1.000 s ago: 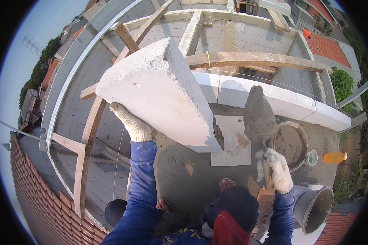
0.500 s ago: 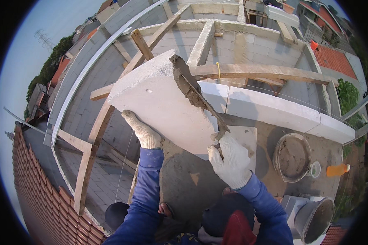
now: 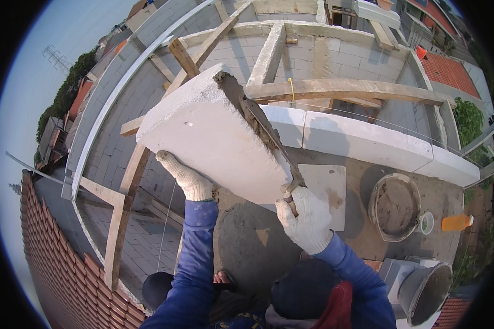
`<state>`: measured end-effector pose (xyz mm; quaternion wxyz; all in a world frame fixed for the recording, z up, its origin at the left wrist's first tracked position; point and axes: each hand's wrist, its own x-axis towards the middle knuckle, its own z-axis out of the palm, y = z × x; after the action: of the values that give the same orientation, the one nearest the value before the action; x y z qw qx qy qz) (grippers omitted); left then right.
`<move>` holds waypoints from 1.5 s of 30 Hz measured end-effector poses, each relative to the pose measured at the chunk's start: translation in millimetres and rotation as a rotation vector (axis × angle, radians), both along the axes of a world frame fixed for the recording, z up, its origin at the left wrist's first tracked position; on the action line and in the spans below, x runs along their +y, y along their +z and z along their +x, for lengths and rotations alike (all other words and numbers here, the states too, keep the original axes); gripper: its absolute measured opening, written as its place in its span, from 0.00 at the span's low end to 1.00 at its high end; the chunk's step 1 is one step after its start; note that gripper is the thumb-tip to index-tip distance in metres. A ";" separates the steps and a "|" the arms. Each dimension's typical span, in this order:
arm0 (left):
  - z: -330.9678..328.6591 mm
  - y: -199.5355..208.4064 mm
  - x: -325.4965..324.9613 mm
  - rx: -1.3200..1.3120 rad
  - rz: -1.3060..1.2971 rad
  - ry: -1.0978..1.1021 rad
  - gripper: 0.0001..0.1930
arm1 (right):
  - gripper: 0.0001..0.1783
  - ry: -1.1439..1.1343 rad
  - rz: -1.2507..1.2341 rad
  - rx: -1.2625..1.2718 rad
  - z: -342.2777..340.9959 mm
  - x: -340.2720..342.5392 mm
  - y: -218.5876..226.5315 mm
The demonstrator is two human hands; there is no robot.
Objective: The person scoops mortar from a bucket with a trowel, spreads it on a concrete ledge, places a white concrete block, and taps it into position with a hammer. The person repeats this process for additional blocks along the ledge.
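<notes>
My left hand (image 3: 185,178), in a white knit glove, supports a white lightweight concrete block (image 3: 203,131) from below, its thumb stretched along the big face. The block is raised and tilted. Grey mortar (image 3: 237,96) coats its narrow right edge. My gloved right hand (image 3: 307,220) grips a trowel (image 3: 297,176), whose blade lies seen edge-on along that mortared edge. Much of the trowel's handle is hidden in the fingers. Beyond the block, a row of white blocks (image 3: 362,137) stands along a taut string.
A mortar bucket (image 3: 374,219), a clear cup (image 3: 426,223) and an orange bottle (image 3: 456,222) stand at right. A second bucket (image 3: 405,296) tilts below them. A white slab (image 3: 335,178) lies on the floor. Wooden beams (image 3: 357,90) cross the open walled space; roof tiles (image 3: 66,252) slope at left.
The block has shifted slightly left and turned a little, held by my left hand. My right hand and the trowel have moved slightly left along with it.
</notes>
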<state>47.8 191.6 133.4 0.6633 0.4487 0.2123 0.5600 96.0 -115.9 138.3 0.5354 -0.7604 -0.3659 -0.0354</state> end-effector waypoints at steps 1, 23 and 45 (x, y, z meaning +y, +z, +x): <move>-2.6 -2.1 1.4 -0.019 -0.008 -0.033 0.60 | 0.15 0.029 0.009 -0.005 -0.4 -4.0 0.4; -4.3 0.7 7.3 -0.001 -0.054 -0.005 0.59 | 0.10 0.002 -0.082 0.291 13.9 -3.5 -10.8; -8.6 10.5 0.3 0.127 0.023 0.105 0.58 | 0.10 -0.024 -0.026 0.055 -20.5 6.3 -86.4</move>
<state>39.2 191.9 143.9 0.6131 0.4792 0.2705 0.5669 75.5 -109.5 52.0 0.5348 -0.7723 -0.3424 -0.0163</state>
